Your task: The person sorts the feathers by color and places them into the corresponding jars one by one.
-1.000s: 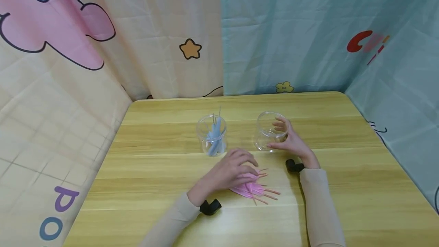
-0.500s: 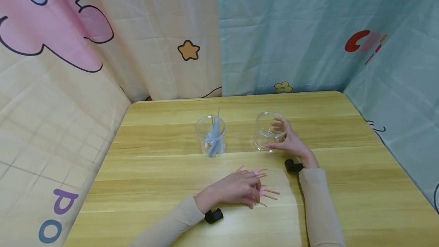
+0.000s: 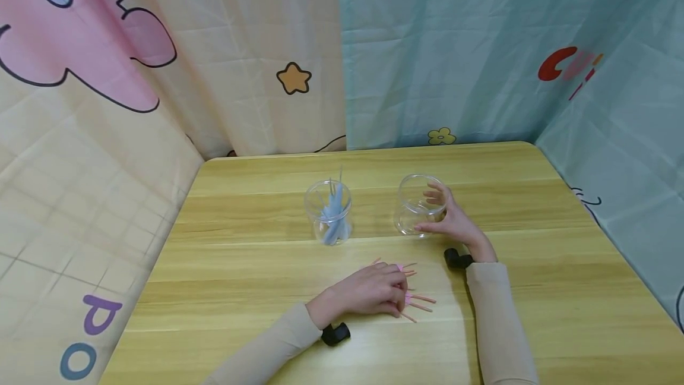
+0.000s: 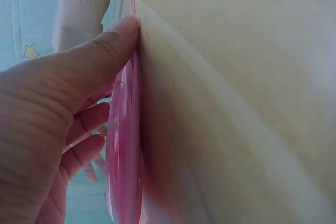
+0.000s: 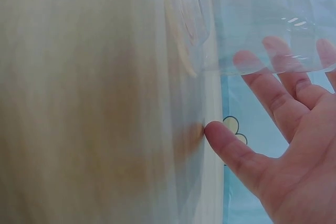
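Note:
On the table lie several pink, feather-like pieces with thin stems (image 3: 422,298). My left hand (image 3: 369,291) covers most of them, its fingers curled down. In the left wrist view, the thumb presses on a thin stem by the table, with the glossy pink feathers (image 4: 124,145) beside the curled fingers. My right hand (image 3: 454,218) is spread about the right side of a clear jar (image 3: 408,210). The right wrist view shows fingers extended behind the jar's wall (image 5: 283,19), while the thumb (image 5: 231,145) appears apart from it. Nothing shows inside this jar.
A second clear jar (image 3: 315,227) stands to the left, holding several light blue feather-like pieces (image 3: 335,212) with thin stems pointing up. Black wrist-worn pieces lie beside both wrists. The wooden table (image 3: 256,195) is bordered by printed curtains (image 3: 240,64).
My left hand has come down onto the pink feathers, shifting slightly right, and its fingers have curled over them. My right hand has kept its place at the jar.

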`<state>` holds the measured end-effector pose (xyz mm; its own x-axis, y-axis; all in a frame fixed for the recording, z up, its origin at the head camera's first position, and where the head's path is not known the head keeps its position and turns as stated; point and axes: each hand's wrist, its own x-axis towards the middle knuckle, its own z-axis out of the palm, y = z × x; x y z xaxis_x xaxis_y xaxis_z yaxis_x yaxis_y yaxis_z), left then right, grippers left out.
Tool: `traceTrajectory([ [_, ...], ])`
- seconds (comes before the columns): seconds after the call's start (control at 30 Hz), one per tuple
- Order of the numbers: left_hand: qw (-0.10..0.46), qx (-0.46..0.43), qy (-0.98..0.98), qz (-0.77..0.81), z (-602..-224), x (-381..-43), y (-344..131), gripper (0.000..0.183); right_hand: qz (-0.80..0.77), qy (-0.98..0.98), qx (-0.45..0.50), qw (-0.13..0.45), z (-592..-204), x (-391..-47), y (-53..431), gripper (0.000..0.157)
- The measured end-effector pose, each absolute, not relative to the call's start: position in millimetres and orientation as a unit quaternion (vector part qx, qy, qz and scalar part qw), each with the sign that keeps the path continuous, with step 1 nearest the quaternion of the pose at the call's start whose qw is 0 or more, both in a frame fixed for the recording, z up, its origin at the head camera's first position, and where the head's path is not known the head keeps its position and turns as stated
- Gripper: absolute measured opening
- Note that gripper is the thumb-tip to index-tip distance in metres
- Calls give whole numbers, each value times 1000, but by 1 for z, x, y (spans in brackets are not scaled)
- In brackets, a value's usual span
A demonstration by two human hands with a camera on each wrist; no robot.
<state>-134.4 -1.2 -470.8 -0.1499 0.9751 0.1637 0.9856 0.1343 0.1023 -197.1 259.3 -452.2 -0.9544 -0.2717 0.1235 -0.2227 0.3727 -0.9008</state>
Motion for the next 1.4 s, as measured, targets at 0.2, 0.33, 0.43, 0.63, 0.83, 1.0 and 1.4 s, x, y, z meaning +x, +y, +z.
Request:
traceTrajectory([
  [0.2,15,-645,-756,-108,-470,-136,-1,12,-540,828,-151,25,-442,-193,255,96],
  [0.33,6,-642,-750,-156,-467,-140,0,10,-544,825,-149,24,-456,-199,260,98],
  [0.43,0,-634,-735,-241,-461,-146,3,7,-541,827,-153,16,-465,-204,264,99],
  [0.63,-47,-507,-646,-569,-430,-165,15,8,-544,822,-168,3,-469,-207,267,100],
  [0.83,-18,-347,-476,-808,-391,-194,37,17,-545,822,-164,6,-468,-208,268,100],
  [1.0,-2,-275,-426,-862,-383,-217,57,17,-547,820,-169,6,-466,-204,266,99],
  [1.4,-3,-185,-494,-850,-420,-236,68,18,-541,824,-168,-2,-473,-203,265,98],
])
